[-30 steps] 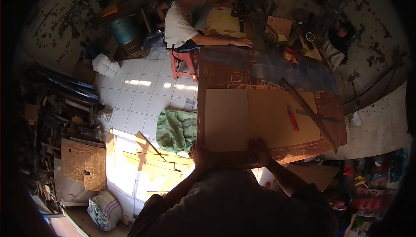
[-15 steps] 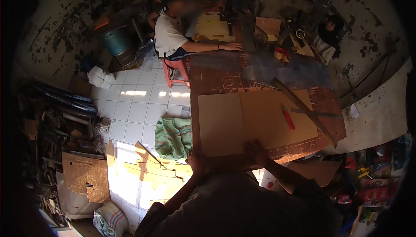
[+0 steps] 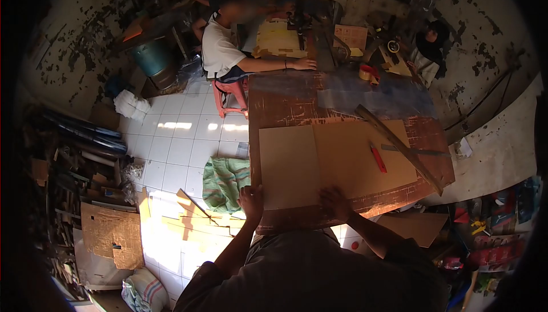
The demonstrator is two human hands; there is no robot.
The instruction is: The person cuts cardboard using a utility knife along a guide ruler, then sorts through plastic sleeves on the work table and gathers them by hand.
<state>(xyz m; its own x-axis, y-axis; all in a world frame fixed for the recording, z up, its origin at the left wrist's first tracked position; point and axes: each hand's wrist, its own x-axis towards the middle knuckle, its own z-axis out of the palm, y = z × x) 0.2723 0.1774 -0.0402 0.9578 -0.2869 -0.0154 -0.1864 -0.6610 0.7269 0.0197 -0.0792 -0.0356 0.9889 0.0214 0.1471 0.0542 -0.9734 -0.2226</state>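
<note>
A pale brown cardboard sheet [image 3: 288, 166] lies flat on the worn reddish-brown table, beside or over a wider tan sheet [image 3: 354, 178]. My left hand [image 3: 251, 202] is at the pale sheet's left edge, its fingers curled over the border. Near the lower seam between the two sheets, my right hand [image 3: 335, 202] rests with its fingers spread on the cardboard. A red cutter knife [image 3: 378, 159] lies on the tan sheet. To its right, a long wooden strip [image 3: 399, 149] crosses a thin metal ruler [image 3: 425, 152].
Across the table [image 3: 279, 98], a seated person's hand [image 3: 305, 64] rests on the far edge. A tape roll [image 3: 369, 73] lies near clear plastic. Left of the table are a green sack [image 3: 225, 180], a red stool [image 3: 230, 96] and floor cardboard offcuts.
My left hand has moved slightly away from me along the pale sheet's left edge. My right hand stays near the seam. The view has shifted a little; the sheets and knife look unmoved.
</note>
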